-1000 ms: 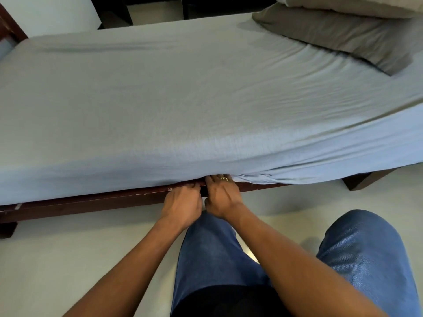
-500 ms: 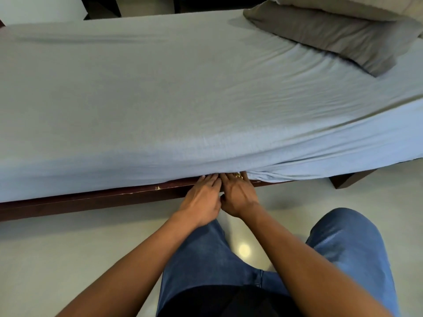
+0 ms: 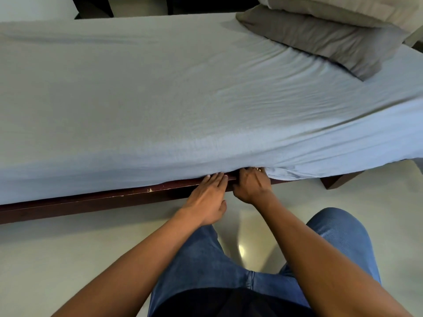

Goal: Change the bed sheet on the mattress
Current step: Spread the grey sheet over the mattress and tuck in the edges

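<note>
The room is evenly and softly lit, bright enough to wash the pale sheet (image 3: 160, 99) almost flat, with only faint creases shaded. One small glare spot shines on the glossy floor (image 3: 68, 259), from a light overhead. A dark band of shadow lies under the mattress edge along the bed frame (image 3: 91, 202), and the pillows (image 3: 332, 40) cast a soft one. Everything is slightly smeared; the forearms (image 3: 320, 259) are softest. The bed's straight edges bow towards the corners.
</note>
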Motion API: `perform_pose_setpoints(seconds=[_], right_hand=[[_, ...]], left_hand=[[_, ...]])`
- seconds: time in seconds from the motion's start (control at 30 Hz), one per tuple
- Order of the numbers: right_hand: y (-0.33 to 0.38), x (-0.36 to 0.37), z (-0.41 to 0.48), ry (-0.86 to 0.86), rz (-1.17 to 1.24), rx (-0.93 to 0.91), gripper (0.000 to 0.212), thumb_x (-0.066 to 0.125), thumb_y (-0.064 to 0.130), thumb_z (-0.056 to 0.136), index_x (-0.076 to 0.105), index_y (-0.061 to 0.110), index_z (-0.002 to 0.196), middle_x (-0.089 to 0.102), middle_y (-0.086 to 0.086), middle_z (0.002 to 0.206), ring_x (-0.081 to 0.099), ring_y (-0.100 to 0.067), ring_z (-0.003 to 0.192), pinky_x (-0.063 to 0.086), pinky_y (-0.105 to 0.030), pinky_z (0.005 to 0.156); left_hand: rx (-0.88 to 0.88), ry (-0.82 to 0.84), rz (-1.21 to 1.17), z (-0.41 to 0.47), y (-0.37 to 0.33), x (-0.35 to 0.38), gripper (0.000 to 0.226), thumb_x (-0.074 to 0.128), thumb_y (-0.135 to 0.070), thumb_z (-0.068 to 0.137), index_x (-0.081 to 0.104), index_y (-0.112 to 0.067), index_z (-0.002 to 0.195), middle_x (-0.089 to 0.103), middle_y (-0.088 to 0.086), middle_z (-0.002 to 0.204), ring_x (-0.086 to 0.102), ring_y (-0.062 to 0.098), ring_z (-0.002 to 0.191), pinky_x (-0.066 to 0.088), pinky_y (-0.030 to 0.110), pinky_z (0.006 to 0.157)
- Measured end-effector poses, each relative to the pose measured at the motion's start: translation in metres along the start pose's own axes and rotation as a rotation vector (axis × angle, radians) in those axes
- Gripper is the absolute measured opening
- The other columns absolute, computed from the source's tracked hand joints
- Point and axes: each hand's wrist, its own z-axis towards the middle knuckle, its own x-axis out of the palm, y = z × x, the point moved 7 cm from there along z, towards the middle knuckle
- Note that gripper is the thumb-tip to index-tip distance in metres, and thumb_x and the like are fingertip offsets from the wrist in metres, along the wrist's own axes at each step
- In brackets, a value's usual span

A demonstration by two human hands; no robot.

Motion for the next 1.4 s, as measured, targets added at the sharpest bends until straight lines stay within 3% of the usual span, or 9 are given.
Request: perform_pose_setpoints(seconds=[0.13, 0.23, 0.43, 0.67, 0.77, 0.87, 1.03, 1.2, 1.4], right_hand=[[0.002, -0.006, -0.048, -0.111, 0.027, -0.154, 0.078, 0.057, 0.026, 0.086, 0.031, 0.006, 0.156, 0.04, -0.014, 0.159, 0.035, -0.031, 0.148, 0.015, -0.042, 0.127], [0.008, -0.002, -0.08, -0.204, 0.068, -0.241, 0.076, 0.053, 0.023, 0.085, 0.034, 0.001, 0.156, 0.034, -0.016, 0.162, 0.031, -0.028, 0.152, 0.021, -0.042, 0.126], [-0.015, 0.003, -0.011, -0.041, -0.002, -0.028, 0.065, 0.044, 0.037, 0.086, 0.04, 0.015, 0.148, 0.05, -0.007, 0.148, 0.043, -0.028, 0.141, 0.017, -0.046, 0.124], [-0.021, -0.011, -0.066, -0.171, 0.033, -0.117, 0.078, 0.044, 0.027, 0.083, 0.031, 0.007, 0.157, 0.037, -0.011, 0.161, 0.03, -0.023, 0.152, 0.006, -0.045, 0.128], [-0.052, -0.006, -0.062, -0.128, 0.038, -0.023, 0.078, 0.044, 0.031, 0.088, 0.024, 0.007, 0.159, 0.026, -0.01, 0.166, 0.021, -0.024, 0.155, 0.01, -0.044, 0.128], [-0.077, -0.01, -0.023, -0.101, 0.031, 0.054, 0.068, 0.05, 0.032, 0.085, 0.038, 0.014, 0.15, 0.042, -0.008, 0.157, 0.032, -0.025, 0.148, 0.016, -0.045, 0.125], [-0.08, -0.011, -0.001, 0.016, 0.015, 0.03, 0.059, 0.05, 0.039, 0.092, 0.044, 0.017, 0.147, 0.05, -0.008, 0.151, 0.038, -0.026, 0.145, 0.014, -0.046, 0.125], [-0.089, -0.027, -0.058, -0.156, 0.07, -0.118, 0.071, 0.053, 0.02, 0.084, 0.038, 0.01, 0.152, 0.045, -0.009, 0.155, 0.038, -0.024, 0.147, 0.012, -0.047, 0.127], [-0.139, -0.019, -0.023, -0.066, 0.035, 0.073, 0.071, 0.052, 0.025, 0.087, 0.031, 0.012, 0.154, 0.036, -0.011, 0.16, 0.028, -0.028, 0.15, 0.013, -0.047, 0.125]], left_hand=[[-0.03, 0.033, 0.015, 0.015, -0.002, 0.008, 0.089, 0.053, -0.033, 0.096, -0.002, -0.007, 0.16, 0.001, 0.012, 0.169, 0.0, 0.023, 0.156, 0.004, 0.039, 0.128], [-0.072, 0.049, 0.024, 0.016, -0.003, 0.013, 0.089, 0.054, -0.034, 0.096, -0.002, -0.008, 0.161, 0.003, 0.011, 0.169, 0.002, 0.024, 0.156, 0.003, 0.039, 0.127], [-0.072, 0.025, 0.0, 0.018, -0.022, -0.008, 0.066, 0.048, -0.031, 0.097, 0.028, -0.007, 0.155, 0.036, 0.016, 0.157, 0.034, 0.03, 0.145, 0.036, 0.042, 0.116], [-0.002, 0.127, 0.048, 0.034, -0.034, 0.009, 0.082, 0.054, -0.035, 0.097, 0.009, -0.01, 0.161, 0.007, 0.019, 0.167, 0.007, 0.032, 0.155, 0.013, 0.041, 0.127], [-0.049, 0.167, 0.072, 0.039, -0.043, 0.009, 0.079, 0.052, -0.038, 0.098, 0.014, -0.007, 0.159, 0.012, 0.024, 0.165, 0.015, 0.038, 0.152, 0.023, 0.045, 0.124], [-0.036, 0.135, 0.068, 0.048, -0.055, 0.0, 0.069, 0.051, -0.041, 0.097, 0.03, -0.007, 0.153, 0.034, 0.023, 0.156, 0.036, 0.038, 0.141, 0.04, 0.046, 0.113], [0.183, 0.123, -0.02, 0.068, -0.082, -0.009, 0.075, 0.05, -0.032, 0.1, 0.013, -0.005, 0.16, 0.007, 0.013, 0.168, 0.01, 0.023, 0.155, 0.012, 0.033, 0.126], [0.223, 0.145, -0.055, 0.092, -0.099, 0.002, 0.082, 0.056, -0.032, 0.097, 0.012, -0.006, 0.16, 0.012, 0.012, 0.168, 0.014, 0.024, 0.154, 0.014, 0.033, 0.126], [0.187, 0.19, -0.007, 0.094, -0.11, 0.019, 0.087, 0.054, -0.037, 0.098, 0.004, -0.002, 0.16, -0.002, 0.016, 0.168, 0.001, 0.027, 0.156, 0.008, 0.038, 0.127]])
